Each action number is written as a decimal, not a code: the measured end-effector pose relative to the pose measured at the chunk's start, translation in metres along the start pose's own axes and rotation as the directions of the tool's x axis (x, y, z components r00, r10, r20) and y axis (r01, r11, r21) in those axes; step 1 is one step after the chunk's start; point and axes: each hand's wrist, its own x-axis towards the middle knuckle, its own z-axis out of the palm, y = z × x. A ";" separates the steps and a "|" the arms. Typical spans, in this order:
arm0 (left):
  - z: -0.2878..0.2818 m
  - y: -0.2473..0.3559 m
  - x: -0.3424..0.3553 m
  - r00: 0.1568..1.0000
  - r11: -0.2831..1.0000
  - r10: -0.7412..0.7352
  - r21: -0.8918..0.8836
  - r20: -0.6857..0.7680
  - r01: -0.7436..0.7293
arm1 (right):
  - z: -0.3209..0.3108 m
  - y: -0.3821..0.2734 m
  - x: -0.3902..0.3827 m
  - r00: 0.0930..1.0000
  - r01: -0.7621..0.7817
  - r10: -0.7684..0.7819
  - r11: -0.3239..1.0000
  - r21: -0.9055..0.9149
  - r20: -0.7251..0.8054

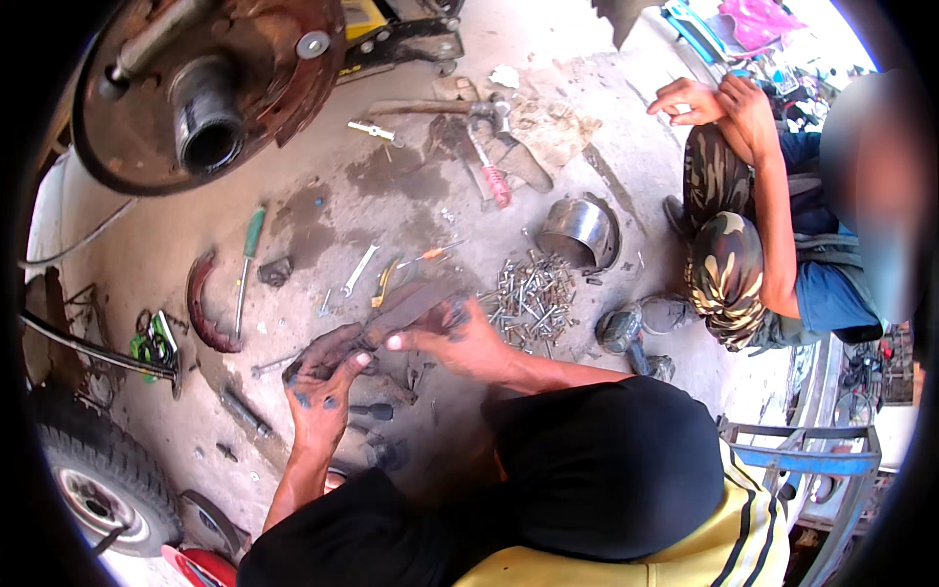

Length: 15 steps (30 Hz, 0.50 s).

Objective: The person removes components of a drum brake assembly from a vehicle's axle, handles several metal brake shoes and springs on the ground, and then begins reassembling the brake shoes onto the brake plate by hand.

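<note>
My left hand (321, 386), dark with grime, is closed around the near end of a brown, grimy brake shoe (409, 307). With its thumb on the near edge, my right hand (460, 344) grips the other end; its fingers are partly hidden. The shoe is held tilted above the floor. Just beyond it lie an open-end wrench (360, 270) and an orange-handled screwdriver (430, 254). A heap of small metal fasteners (533, 298) lies right of my right hand. Another curved brake shoe (203, 303) and a green-handled screwdriver (248, 264) rest to the left.
A rusty wheel hub assembly (210, 122) hangs at upper left, above a tyre (108, 479) lower down. A hammer (440, 107), a red-handled tool (496, 184) and a metal ring (577, 233) lie farther off. A person in camouflage trousers (726, 264) squats at right. Black cloth hides part of my right arm.
</note>
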 end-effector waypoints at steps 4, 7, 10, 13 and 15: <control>0.006 0.001 0.003 0.976 0.970 0.220 0.103 0.004 -0.219 | -0.004 -0.004 0.001 0.993 0.116 -0.114 0.991 -0.063 0.037; 0.003 0.008 0.001 0.950 0.931 0.314 0.197 -0.007 -0.306 | 0.000 -0.011 0.008 0.986 0.163 -0.159 0.984 -0.073 0.057; 0.001 0.031 0.004 0.873 0.823 0.482 0.302 0.078 -0.481 | 0.006 -0.021 0.017 0.992 0.128 -0.127 0.990 -0.064 0.012; -0.004 0.070 0.006 0.691 0.489 0.696 0.576 0.194 -0.654 | 0.020 -0.045 0.030 0.997 0.069 -0.072 0.989 -0.135 -0.025; -0.012 0.096 0.005 0.603 0.325 0.752 0.647 0.265 -0.689 | 0.031 -0.063 0.039 0.993 0.118 -0.120 0.978 -0.171 -0.002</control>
